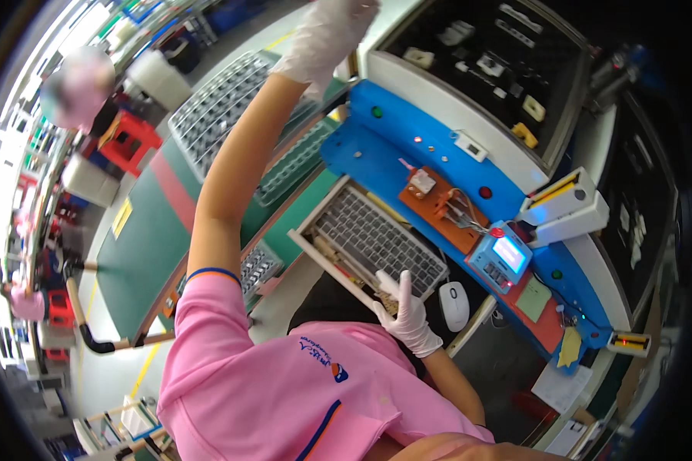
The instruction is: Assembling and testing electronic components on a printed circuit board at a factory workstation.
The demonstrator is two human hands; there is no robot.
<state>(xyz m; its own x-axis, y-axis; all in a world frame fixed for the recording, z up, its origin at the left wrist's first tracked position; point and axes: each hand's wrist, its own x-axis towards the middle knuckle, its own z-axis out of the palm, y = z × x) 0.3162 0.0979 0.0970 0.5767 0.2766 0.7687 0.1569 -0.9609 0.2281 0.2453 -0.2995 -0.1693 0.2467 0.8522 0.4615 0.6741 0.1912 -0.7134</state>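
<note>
My left hand, in a white glove, is stretched far out to the top edge, beside the corner of a blue workstation. Its fingertips run out of the picture, so their grip is hidden. My right hand, also gloved, hovers over the near edge of a pull-out drawer, its fingers apart and nothing visible in them. A black keyboard lies in that drawer just beyond the right fingers. To the right of this hand sits a white mouse.
Trays of small parts stand on the green bench at left. An orange fixture with wires and a blue device with a lit screen sit on the workstation. A person is by a red stool.
</note>
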